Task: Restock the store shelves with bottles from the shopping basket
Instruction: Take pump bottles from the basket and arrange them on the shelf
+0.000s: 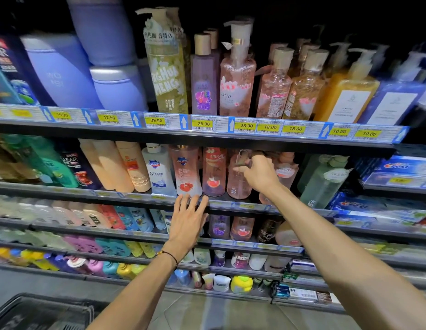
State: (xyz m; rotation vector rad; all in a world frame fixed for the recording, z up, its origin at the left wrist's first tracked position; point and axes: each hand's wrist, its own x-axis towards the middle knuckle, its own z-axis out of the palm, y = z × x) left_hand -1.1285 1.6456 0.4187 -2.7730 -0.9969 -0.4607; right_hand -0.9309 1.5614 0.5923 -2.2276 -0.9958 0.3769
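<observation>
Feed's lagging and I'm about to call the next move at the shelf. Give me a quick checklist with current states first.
1. Grip of the right hand: fingers curled among the pink bottle tops on the second shelf; what it holds: cannot tell.
2. The pink pump bottle beside its thumb stands upright: ok.
3. The left hand is free: open, fingertips at that shelf's edge, holding nothing: ok.
4. The pink Safeguard bottle above those fingertips stands upright: ok.
5. Bottles left in the shopping basket, lower left: cannot tell.
</observation>
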